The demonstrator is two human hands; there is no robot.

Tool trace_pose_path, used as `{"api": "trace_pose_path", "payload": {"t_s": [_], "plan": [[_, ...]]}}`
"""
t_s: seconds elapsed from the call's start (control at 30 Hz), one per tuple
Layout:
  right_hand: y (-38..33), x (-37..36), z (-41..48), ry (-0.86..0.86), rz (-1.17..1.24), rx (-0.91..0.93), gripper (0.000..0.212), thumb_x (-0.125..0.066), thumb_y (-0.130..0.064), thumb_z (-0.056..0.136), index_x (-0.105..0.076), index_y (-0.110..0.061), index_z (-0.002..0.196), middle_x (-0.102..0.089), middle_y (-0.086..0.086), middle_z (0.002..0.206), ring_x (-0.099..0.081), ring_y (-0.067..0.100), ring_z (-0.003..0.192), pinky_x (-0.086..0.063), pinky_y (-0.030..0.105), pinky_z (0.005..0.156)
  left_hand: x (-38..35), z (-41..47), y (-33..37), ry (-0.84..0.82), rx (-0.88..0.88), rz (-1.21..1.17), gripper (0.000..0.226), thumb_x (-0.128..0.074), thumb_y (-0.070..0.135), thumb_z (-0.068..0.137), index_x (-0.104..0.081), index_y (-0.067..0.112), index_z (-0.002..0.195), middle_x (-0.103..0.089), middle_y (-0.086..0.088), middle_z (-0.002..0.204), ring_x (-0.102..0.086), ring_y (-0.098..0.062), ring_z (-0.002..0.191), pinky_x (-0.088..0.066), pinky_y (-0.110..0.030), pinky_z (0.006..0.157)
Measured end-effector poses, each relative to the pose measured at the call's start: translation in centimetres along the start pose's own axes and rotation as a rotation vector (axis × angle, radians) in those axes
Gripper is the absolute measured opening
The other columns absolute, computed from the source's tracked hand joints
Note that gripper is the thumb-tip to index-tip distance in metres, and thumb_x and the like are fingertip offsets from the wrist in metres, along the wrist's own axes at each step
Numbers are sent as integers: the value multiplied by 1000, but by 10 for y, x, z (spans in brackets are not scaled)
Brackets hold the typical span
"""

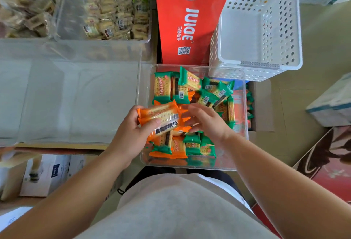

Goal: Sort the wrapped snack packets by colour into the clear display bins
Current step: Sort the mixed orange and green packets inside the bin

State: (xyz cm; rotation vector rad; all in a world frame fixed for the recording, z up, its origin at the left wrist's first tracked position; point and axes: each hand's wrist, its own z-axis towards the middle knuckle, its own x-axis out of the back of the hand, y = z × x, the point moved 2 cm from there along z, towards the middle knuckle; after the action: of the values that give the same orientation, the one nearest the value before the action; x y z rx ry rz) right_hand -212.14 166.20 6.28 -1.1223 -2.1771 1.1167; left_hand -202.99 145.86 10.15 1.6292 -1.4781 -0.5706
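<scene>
A clear bin (245, 117) in front of me holds a mixed heap of green packets (214, 90) and orange packets (167, 153) of crackers. My left hand (131, 136) grips a small stack of orange packets (161, 115) over the bin's left edge. My right hand (207, 121) reaches into the heap with its fingers spread and blurred; whether it holds a packet is unclear. To the left stand large clear display bins (76, 96) that look bare inside.
Two clear bins at the back left hold pale wrapped biscuits (114, 18). A red juice carton (188, 18) stands behind the mixed bin, and a white perforated basket (260, 26) sits at the back right. Cardboard boxes (45, 174) lie on the floor at left.
</scene>
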Motion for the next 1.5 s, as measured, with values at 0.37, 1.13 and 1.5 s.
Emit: {"api": "trace_pose_path", "payload": {"t_s": [0.37,1.13,1.5], "plan": [[-9,15,-15,-63,98,73,38,-77,-30,82,-68,-12,114,-73,9,108,-72,25,100,-60,40,86,-34,4,17,-192,19,-1,40,-59,55,86,-54,31,118,-71,3,101,-72,-14,88,-61,-35,65],[35,-19,2,-49,-1081,451,30,-52,-40,101,-68,-17,111,-67,2,93,-65,25,77,-56,40,68,-4,9,-3,125,-52,114,19,-58,37,98,-58,28,115,-68,5,105,-68,-16,94,-60,-34,70],[43,-19,7,-26,-1082,572,23,-77,-18,85,-60,-11,99,-61,4,89,-63,31,69,-55,40,54,-1,6,-3,89,-82,199,31,-56,41,97,-58,23,122,-67,8,108,-67,-12,95,-62,-36,72]]}}
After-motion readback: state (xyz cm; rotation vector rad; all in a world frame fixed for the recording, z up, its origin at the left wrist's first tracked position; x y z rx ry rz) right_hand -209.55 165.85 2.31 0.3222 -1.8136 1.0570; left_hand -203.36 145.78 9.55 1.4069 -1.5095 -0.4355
